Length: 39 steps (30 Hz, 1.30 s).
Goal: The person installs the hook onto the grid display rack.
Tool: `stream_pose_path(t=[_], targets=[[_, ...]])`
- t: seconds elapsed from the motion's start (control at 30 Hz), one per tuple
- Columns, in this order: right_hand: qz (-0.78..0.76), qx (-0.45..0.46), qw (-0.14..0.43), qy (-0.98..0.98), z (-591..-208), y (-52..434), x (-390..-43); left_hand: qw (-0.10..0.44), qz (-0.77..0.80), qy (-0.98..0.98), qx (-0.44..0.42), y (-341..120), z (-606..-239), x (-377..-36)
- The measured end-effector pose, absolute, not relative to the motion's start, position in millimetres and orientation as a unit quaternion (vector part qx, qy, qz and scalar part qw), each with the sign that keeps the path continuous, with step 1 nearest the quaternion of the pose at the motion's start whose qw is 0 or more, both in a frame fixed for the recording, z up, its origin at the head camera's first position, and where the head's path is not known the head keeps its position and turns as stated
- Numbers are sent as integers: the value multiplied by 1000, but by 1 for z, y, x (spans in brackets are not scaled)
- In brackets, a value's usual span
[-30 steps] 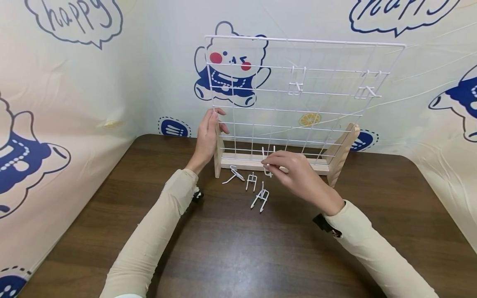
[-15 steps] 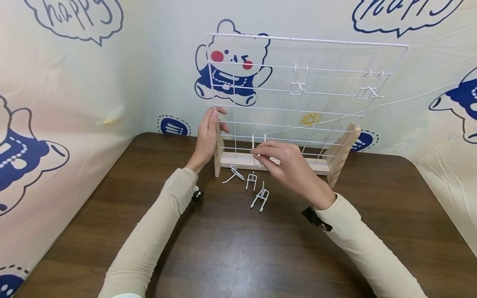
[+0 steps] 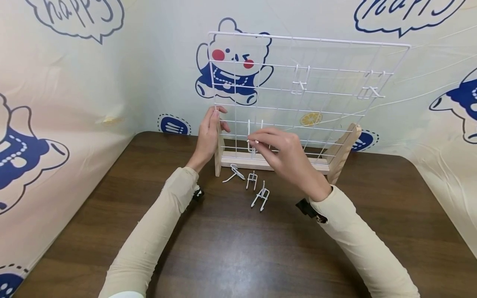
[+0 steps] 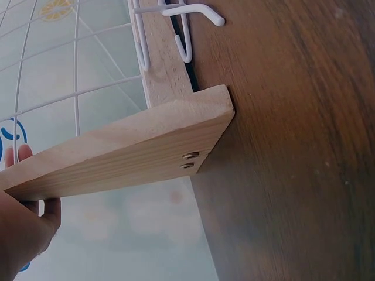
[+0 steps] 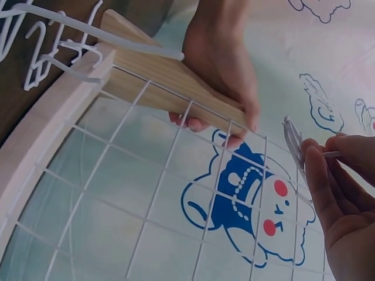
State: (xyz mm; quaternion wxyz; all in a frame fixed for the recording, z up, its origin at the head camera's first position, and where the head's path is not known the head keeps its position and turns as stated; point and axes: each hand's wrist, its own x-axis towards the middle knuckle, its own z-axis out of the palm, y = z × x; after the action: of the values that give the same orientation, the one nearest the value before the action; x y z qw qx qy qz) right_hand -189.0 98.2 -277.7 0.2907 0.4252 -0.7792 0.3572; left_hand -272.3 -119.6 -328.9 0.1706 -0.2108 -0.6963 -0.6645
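Observation:
A white wire grid rack (image 3: 309,40) stands tilted back on a wooden base. My left hand (image 3: 208,134) grips the top of its left wooden side leg (image 4: 129,152), thumb in front and fingers behind. Between thumb and fingertips, my right hand (image 3: 288,155) pinches a white wire hook (image 3: 249,129) by its prong. The hook's two long wires point upward, close in front of the lower left grid; my fingers hide part of it. In the right wrist view the pinched hook (image 5: 295,140) appears nearly edge-on.
On the brown table (image 3: 223,256) before the base lie three more hooks: one at left (image 3: 233,174), a middle hook (image 3: 251,180) and a nearer hook (image 3: 262,198). Two hang on the upper grid, a centre hook (image 3: 299,86) and a right hook (image 3: 369,92). Printed cloth (image 3: 164,62) surrounds the table.
My right hand has moved left and upward with the hook, from beside the wooden base to before the lower left grid. The left hand keeps its grip on the side leg.

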Motion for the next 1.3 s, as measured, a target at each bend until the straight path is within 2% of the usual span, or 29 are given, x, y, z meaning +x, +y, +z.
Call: stream_pose_path(t=[1.3], targets=[[322,397,391,-765,-220,74,-225,171,-669,-691,-214,-119,-326,-270]])
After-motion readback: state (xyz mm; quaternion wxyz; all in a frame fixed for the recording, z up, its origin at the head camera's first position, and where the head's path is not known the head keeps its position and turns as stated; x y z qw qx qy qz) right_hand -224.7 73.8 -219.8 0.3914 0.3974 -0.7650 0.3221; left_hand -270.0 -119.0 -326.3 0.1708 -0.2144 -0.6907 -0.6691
